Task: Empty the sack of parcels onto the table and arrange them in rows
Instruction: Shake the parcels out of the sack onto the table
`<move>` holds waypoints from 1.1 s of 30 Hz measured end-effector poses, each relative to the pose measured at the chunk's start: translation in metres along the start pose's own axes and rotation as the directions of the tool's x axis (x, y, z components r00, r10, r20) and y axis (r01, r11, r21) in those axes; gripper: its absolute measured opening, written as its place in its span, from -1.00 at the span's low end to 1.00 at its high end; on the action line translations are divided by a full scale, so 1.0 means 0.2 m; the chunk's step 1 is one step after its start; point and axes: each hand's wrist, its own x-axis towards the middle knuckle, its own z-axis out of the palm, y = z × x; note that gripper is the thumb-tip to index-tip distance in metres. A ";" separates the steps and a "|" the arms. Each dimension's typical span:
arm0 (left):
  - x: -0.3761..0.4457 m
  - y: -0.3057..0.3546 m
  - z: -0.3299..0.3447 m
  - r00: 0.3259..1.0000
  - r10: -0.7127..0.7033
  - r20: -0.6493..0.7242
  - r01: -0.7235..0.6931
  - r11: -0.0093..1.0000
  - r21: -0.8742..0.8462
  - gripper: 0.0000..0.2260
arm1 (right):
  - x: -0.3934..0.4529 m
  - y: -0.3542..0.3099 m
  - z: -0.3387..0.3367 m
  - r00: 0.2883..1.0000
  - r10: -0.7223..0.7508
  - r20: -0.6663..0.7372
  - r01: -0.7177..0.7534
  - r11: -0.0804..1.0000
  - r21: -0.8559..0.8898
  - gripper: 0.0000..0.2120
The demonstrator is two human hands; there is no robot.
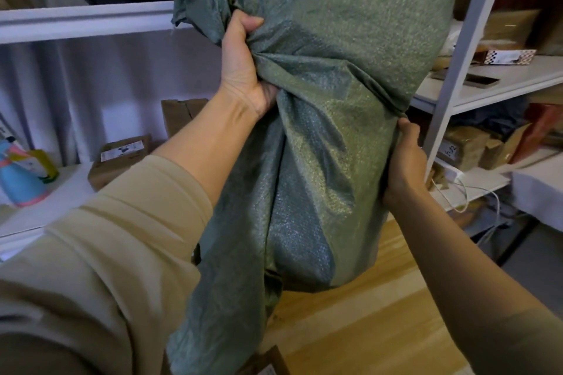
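The green sack (329, 76) hangs upright in the air above the wooden table (359, 332), its loose lower cloth trailing toward the table's near edge. The left hand (243, 70) clutches a bunched fold on the sack's left side; the right hand (405, 158) grips a gathered pleat on its right side, lower down. A brown parcel (268, 364) peeks out at the table's near edge, under the trailing cloth. White shelves (487, 85) with boxes stand right; more brown boxes (122, 155) lie on a white shelf left.
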 end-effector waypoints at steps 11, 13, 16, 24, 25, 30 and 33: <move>-0.03 -0.03 -0.08 0.995 -0.103 0.004 0.103 0.992 0.075 -0.77 | -0.04 0.09 0.03 0.936 -0.235 -0.262 0.261 0.963 0.067 -0.57; -0.04 -0.02 -0.07 0.995 -0.096 -0.005 0.096 0.989 0.110 -0.77 | -0.04 0.07 0.03 0.914 -0.295 -0.280 0.320 0.946 0.047 -0.60; -0.05 0.02 -0.06 0.996 -0.093 0.004 0.091 0.986 0.138 -0.76 | -0.04 0.02 0.05 0.876 -0.386 -0.288 0.408 0.913 0.019 -0.64; -0.07 0.12 -0.03 0.996 -0.065 0.055 0.053 0.980 0.191 -0.74 | -0.09 -0.12 0.12 0.786 -0.561 -0.261 0.582 0.813 0.006 -0.66; -0.08 0.13 -0.03 0.997 -0.054 0.051 0.043 0.979 0.200 -0.74 | -0.09 -0.12 0.13 0.780 -0.572 -0.254 0.589 0.808 -0.008 -0.68; -0.12 0.14 -0.06 0.999 -0.035 -0.003 0.035 0.971 0.237 -0.76 | -0.08 -0.03 0.18 0.802 -0.542 -0.250 0.549 0.835 -0.051 -0.78; -0.14 0.14 -0.08 0.998 -0.036 -0.045 0.046 0.967 0.249 -0.75 | -0.08 0.01 0.19 0.822 -0.507 -0.259 0.510 0.858 -0.061 -0.76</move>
